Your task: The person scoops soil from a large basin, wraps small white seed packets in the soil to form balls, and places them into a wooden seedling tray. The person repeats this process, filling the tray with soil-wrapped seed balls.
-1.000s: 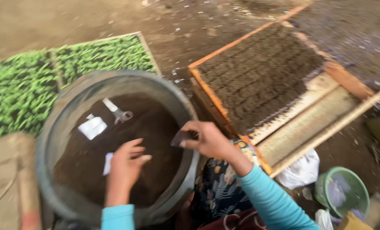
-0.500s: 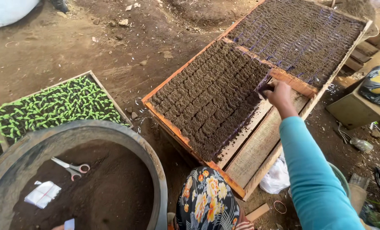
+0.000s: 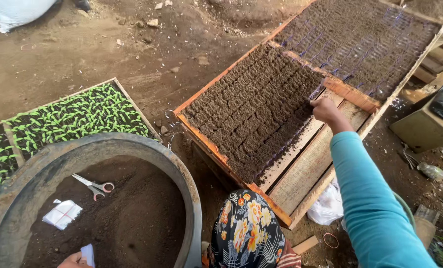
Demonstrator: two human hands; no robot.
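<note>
The right hand [image 3: 325,110] is closed, fingers pinched at the far right edge of the soil blocks [image 3: 253,111], where the packed rows meet the bare slats of the wooden tray [image 3: 301,168]. Whether it grips something small there is too fine to tell. The step in hand looks like working the blocks one by one along that edge; a further block would call for the same reach, kept light so the rows do not crumble.

The left hand [image 3: 72,260] shows only at the bottom edge, in the basin [image 3: 194,198], touching a white slip [image 3: 87,253]; I cannot tell whether it is open or closed. Scissors [image 3: 96,185] and a folded white packet [image 3: 62,214] lie on the soil inside. Left of the basin, seedling trays [image 3: 72,119] sit on the dirt floor. A second tray [image 3: 365,39] lies beyond the first. A floral cloth [image 3: 249,233] lies between basin and tray, under the reaching arm.
</note>
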